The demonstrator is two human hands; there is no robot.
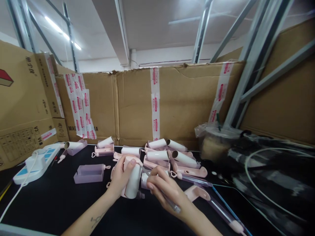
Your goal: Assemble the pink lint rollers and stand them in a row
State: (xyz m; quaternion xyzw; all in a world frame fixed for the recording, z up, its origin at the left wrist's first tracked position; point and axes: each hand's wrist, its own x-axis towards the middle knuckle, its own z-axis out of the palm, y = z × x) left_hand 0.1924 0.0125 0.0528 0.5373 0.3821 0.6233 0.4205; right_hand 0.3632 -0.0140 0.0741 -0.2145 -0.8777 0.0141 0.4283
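Observation:
My left hand (122, 175) is wrapped round a white tube (133, 183) with a pale pink end, holding it tilted above the black table. In my right hand (163, 186) is a slim pen-like tool (173, 205) with a clear handle. Its thin tip reaches the pink end of the tube; whether it touches I cannot tell. Behind both hands lie several white tubes (158, 155) among pink plastic shells (190, 171). A translucent lilac tray (89, 173) with a pink loop sits to the left of my left hand.
A white power strip (36, 164) with a plugged-in adapter and cable is at the left. Cardboard walls (134, 105) enclose the back and sides. A plastic-covered cup (215, 144) and dark plastic bags (278, 177) stand at the right, near long clear tubes (222, 209) with pink ends.

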